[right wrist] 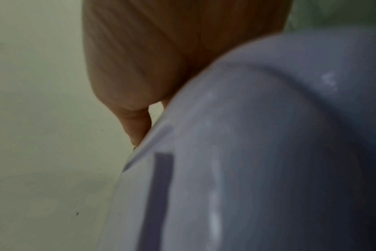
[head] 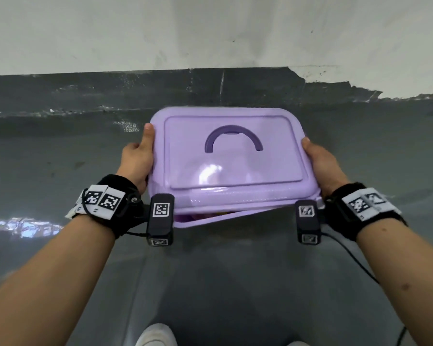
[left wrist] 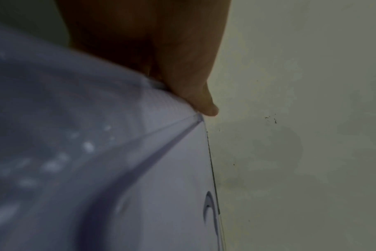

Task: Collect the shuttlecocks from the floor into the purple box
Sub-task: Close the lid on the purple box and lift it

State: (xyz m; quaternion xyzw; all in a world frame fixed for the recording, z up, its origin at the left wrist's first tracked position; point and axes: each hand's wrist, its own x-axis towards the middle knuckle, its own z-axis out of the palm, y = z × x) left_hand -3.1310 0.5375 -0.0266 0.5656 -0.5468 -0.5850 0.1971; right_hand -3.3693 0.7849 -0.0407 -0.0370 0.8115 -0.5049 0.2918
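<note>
A purple lid (head: 230, 156) with a darker arched handle (head: 233, 137) sits tilted over the purple box (head: 210, 218), whose near rim shows below it with a gap. My left hand (head: 139, 156) grips the lid's left edge, thumb on top. My right hand (head: 321, 163) grips its right edge. Something coloured shows faintly through the gap; no shuttlecock is plainly visible. Each wrist view is blurred: the left hand (left wrist: 182, 68) on the lid (left wrist: 161, 169), the right hand (right wrist: 140, 68) on the lid (right wrist: 247, 152).
The box stands on a dark grey floor (head: 60, 151) close to a white wall (head: 210, 33) with a ragged painted base. My white shoe (head: 156, 335) shows at the bottom edge. A black cable (head: 355, 260) trails from my right wrist.
</note>
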